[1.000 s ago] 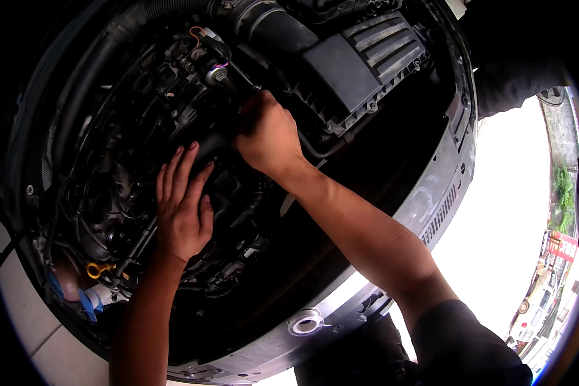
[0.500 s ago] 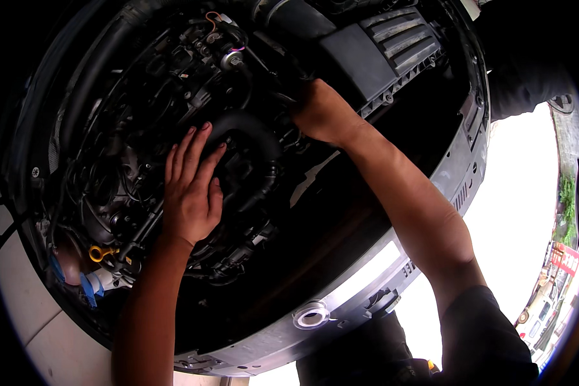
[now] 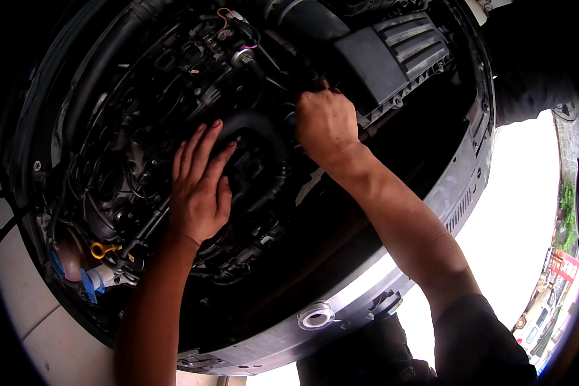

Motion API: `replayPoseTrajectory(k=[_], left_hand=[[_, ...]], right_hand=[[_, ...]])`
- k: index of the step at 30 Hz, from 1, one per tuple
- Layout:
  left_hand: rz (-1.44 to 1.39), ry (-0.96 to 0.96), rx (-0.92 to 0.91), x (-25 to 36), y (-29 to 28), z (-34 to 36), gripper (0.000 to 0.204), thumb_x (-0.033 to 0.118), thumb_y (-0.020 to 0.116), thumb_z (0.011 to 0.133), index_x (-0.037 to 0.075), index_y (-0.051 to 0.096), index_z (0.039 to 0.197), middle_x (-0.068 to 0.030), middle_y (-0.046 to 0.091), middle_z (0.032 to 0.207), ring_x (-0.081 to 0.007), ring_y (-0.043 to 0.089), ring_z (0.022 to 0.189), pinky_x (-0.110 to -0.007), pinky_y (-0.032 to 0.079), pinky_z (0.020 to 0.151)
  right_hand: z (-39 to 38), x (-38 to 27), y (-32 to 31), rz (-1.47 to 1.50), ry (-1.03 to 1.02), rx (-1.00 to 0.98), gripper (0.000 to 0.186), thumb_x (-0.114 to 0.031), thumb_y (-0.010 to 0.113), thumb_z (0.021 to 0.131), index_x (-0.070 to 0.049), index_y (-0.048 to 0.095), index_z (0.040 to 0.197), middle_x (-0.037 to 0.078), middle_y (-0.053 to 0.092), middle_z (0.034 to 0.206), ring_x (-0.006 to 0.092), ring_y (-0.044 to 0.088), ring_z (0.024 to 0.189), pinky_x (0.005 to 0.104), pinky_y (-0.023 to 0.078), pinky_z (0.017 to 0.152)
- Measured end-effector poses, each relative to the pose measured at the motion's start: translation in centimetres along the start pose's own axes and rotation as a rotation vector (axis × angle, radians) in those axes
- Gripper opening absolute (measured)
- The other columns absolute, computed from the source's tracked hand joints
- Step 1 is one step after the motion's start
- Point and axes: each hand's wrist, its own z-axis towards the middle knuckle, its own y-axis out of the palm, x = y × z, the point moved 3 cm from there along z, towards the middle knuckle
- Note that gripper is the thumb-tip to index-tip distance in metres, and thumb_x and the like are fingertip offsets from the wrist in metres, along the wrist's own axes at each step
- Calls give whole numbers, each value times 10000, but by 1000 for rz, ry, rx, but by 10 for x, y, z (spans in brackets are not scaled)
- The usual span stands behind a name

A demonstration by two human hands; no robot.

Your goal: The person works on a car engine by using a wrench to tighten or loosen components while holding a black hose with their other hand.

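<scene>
My left hand (image 3: 199, 186) lies with fingers spread over the dark engine parts, beside a curved black hose (image 3: 271, 145). My right hand (image 3: 328, 125) is closed in a fist just left of the black ribbed airbox (image 3: 370, 61); what its fingers hold is hidden. Above and left of that fist are a round silver fitting (image 3: 241, 59) and thin dark lines. A yellow dipstick loop (image 3: 98, 251) sits low on the left, left of my left forearm.
The silver front crossmember (image 3: 450, 206) curves around the bay. A fluid tank with blue parts (image 3: 71, 260) sits at the lower left, near pale bodywork (image 3: 29, 296). Dark fabric (image 3: 527, 96) shows at upper right. Bright ground and a parked vehicle (image 3: 534, 321) lie beyond.
The engine bay has shifted rightward in the picture. My right fist has turned and sits further right than a second ago, nearer the airbox. My left hand stays spread.
</scene>
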Motion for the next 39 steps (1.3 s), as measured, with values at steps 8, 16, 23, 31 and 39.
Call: replayPoseTrajectory(k=[8, 16, 23, 31, 39], left_hand=[[-5, -2, 6, 0, 0, 0, 527, 52, 477, 856, 85, 548, 1378, -136, 327, 1591, -359, 275, 1483, -584, 193, 1192], [2, 1, 0, -3, 0, -5, 533, 49, 479, 857, 80, 541, 1385, -132, 310, 1601, -359, 269, 1486, -584, 185, 1196], [-41, 33, 26, 3, 2, 4, 536, 34, 482, 848, 63, 543, 1380, -136, 305, 1603, -360, 261, 1488, -583, 174, 1199], [-2, 12, -8, -2, -2, -2, 533, 50, 482, 838, 39, 549, 1367, -154, 306, 1596, -384, 271, 1475, -579, 179, 1201], [6, 34, 4, 0, -1, 2, 541, 78, 473, 828, 29, 548, 1362, -184, 322, 1580, -398, 290, 1461, -575, 184, 1190]], right_hand=[[5, -1, 17, 233, -27, 89, 77, -30, 640, 773, -15, 714, 790, 181, 710, 800, 323, 710, 828, 395, 582, 746], [18, 12, -2, 158, -29, -42, 102, -107, 734, 756, -25, 727, 816, 170, 722, 908, 338, 718, 856, 405, 595, 728], [28, 10, -20, -79, -152, -195, 110, -43, 636, 813, -26, 737, 854, 190, 715, 985, 320, 721, 876, 404, 596, 721], [-1, 20, -7, 1122, 347, -193, 113, -24, 598, 781, 75, 648, 804, 236, 655, 752, 323, 662, 692, 372, 518, 610], [14, -18, 7, 1222, 527, -122, 239, -86, 613, 808, 92, 684, 952, 305, 687, 961, 406, 683, 986, 421, 539, 837]])
